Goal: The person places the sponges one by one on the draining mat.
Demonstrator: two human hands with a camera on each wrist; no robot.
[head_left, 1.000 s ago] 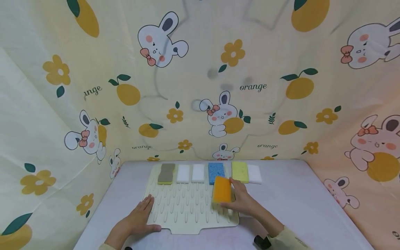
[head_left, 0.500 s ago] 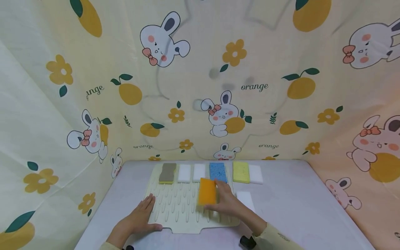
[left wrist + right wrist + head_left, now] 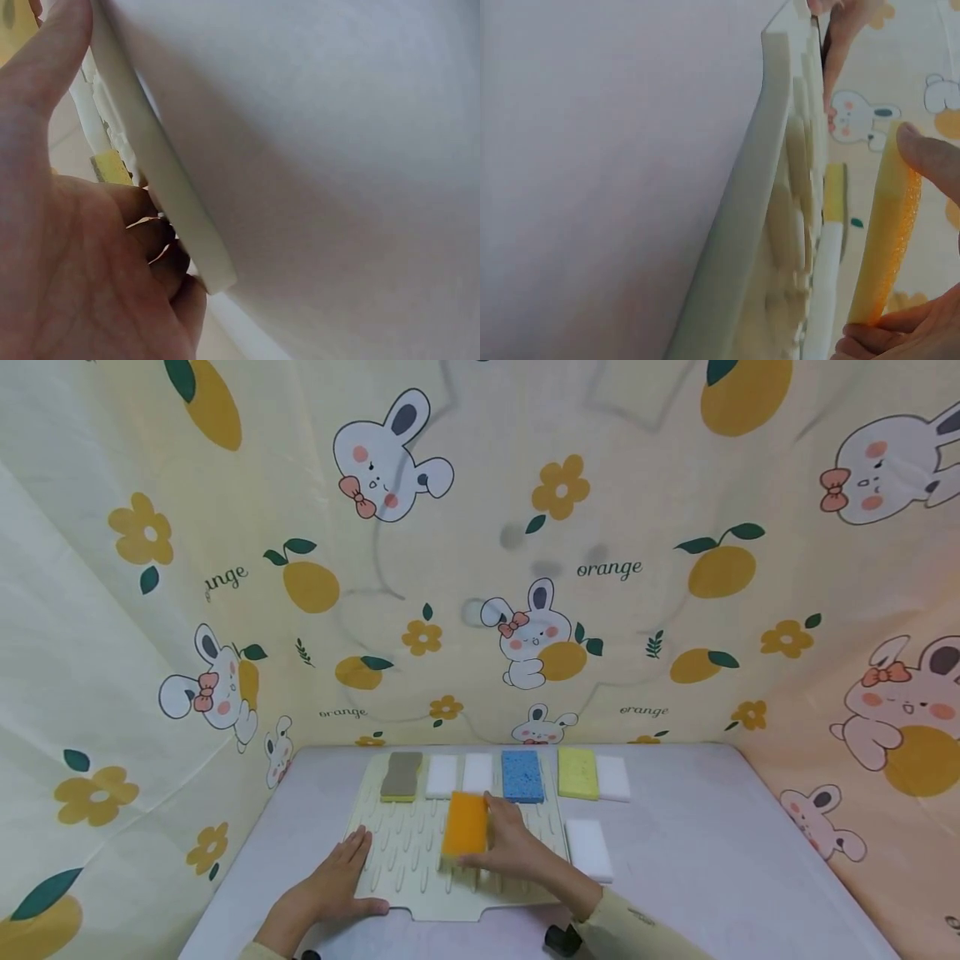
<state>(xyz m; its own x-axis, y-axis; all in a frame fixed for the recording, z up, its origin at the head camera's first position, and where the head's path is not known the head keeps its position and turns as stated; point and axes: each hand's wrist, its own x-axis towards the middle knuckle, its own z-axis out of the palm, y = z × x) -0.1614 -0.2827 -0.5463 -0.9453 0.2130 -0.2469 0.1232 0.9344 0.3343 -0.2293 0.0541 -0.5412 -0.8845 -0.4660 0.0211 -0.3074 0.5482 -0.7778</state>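
My right hand [image 3: 513, 847] pinches an orange sponge [image 3: 466, 825] with a pale yellow underside over the middle of a cream ribbed board [image 3: 405, 860]. In the right wrist view the thumb is at one end of the sponge [image 3: 889, 225] and the fingers are at the other; the sponge is held apart from the ribs. My left hand [image 3: 330, 881] rests at the board's left edge, fingers extended along the side and thumb at the front corner. The left wrist view has this hand [image 3: 97, 255] against the thick board edge [image 3: 172, 195].
Along the board's far end lie a grey-brown sponge [image 3: 401, 775], two white pads [image 3: 442, 777] and a blue sponge [image 3: 521, 777]. Right of the board are a yellow sponge [image 3: 577, 773], a white pad [image 3: 613, 779] and another white pad [image 3: 588, 850]. Printed cloth [image 3: 465, 543] encloses the table.
My right hand has carried the orange sponge leftward across the board, from its right side to the middle. The white pad at the right has come into view. The left hand stays put.
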